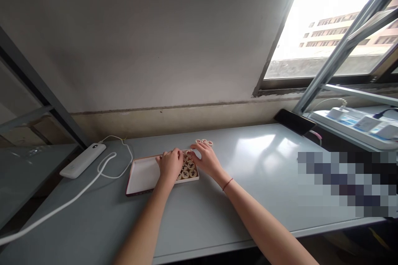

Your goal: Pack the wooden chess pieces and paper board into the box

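A shallow box lies open on the desk; its white-lined empty half (143,176) is to the left. Round Chinese chess pieces (185,174) with red or black characters lie in rows in the right half. My left hand (170,163) rests over the middle of the box, fingers curled down among the pieces; the fingertips are partly hidden. At the box's right edge is my right hand (207,159), its thumb apart from its fingers and no piece visible between them. Just behind it, several loose chess pieces (204,141) lie on the desk.
A white power bank (83,160) with a cable (74,203) lies on the left. At the right back, a dark phone (294,121) leans by a metal post. A power strip (354,128) with plugs sits on a shelf. The grey desk (261,182) ends at a front edge.
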`<state>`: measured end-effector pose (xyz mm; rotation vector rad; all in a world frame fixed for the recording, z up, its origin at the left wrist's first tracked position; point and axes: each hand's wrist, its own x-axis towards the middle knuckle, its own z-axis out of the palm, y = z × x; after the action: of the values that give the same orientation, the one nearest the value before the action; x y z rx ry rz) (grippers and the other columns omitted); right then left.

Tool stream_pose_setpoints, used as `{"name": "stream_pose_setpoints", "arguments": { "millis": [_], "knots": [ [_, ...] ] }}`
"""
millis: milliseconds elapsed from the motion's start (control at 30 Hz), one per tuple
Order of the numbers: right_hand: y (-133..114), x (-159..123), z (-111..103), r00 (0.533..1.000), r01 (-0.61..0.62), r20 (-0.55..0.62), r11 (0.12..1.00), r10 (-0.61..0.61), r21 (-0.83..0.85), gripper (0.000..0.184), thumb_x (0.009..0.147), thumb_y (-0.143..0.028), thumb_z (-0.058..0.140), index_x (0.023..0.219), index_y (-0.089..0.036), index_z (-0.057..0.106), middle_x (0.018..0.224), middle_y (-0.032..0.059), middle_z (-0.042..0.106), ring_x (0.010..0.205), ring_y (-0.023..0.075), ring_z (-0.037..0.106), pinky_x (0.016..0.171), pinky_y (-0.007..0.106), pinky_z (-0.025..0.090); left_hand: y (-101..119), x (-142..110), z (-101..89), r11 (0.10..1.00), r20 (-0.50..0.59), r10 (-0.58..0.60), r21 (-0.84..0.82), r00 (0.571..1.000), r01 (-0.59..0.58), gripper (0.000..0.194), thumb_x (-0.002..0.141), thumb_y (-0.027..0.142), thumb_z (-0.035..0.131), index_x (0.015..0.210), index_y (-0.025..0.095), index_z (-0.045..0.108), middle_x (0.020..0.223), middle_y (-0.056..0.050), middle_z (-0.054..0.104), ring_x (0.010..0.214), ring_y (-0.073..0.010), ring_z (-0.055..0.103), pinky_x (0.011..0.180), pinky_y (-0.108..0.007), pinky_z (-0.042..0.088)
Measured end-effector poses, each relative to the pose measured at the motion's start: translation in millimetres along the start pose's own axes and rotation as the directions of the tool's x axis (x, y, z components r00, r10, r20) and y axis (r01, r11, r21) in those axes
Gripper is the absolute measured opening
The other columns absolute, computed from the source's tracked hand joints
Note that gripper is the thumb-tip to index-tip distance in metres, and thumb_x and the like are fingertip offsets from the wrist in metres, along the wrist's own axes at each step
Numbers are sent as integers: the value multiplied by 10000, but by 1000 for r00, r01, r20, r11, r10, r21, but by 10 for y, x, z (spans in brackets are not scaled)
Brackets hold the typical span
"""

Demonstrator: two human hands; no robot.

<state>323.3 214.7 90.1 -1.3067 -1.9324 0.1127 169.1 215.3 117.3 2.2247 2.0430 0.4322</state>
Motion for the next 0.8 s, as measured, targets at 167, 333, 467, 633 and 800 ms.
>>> {"name": "stream_pose_setpoints", "arguments": {
  "millis": [167, 333, 467, 633, 800],
  "knots": [
    [-33, -2, -3, 1000, -17, 25, 1000, 16, 12, 187, 874, -205, 487, 996, -202, 628, 970, 82, 666, 963, 239, 558, 843, 361, 432, 11, 29, 75, 993, -24, 31, -113, 999, -33, 245, 912, 271, 412, 937, 245, 654, 982, -45, 701, 911, -227, 625, 850, -392, 333],
    [-22, 1, 0, 1000, -21, 24, 999, 21, 29, 183, 866, -200, 495, 989, -203, 631, 956, 78, 666, 936, 234, 559, 829, 360, 441, -9, 83, 133, 965, -86, 71, -245, 994, -90, 192, 877, 198, 470, 918, 234, 654, 1005, -36, 679, 941, -195, 622, 890, -355, 377],
    [-28, -3, -7, 1000, 29, 3, 998, -29, 56, 217, 840, -221, 549, 1045, -207, 619, 1015, 82, 657, 977, 241, 559, 867, 376, 441, -13, 88, 99, 892, -218, 96, -415, 971, -182, 186, 868, 173, 476, 958, 216, 633, 1032, -50, 645, 884, -171, 635, 863, -317, 453],
    [-107, -6, 6, 993, 118, -34, 983, -114, 139, 266, 829, -200, 557, 1092, -220, 595, 1050, 74, 644, 957, 212, 584, 844, 337, 467, 50, 13, 28, 741, -237, 66, -639, 969, -207, 167, 833, 175, 523, 970, 214, 611, 1035, -46, 623, 815, -141, 648, 775, -258, 518],
    [70, 30, -46, 990, -8, -138, 988, 29, 151, 208, 852, -229, 505, 1041, -205, 588, 1010, 81, 655, 893, 191, 610, 808, 310, 476, 57, -15, 17, 753, -251, 50, -626, 967, -202, 189, 862, 263, 512, 1027, 222, 596, 1072, -53, 622, 951, -171, 618, 876, -302, 491]
  ]
}}
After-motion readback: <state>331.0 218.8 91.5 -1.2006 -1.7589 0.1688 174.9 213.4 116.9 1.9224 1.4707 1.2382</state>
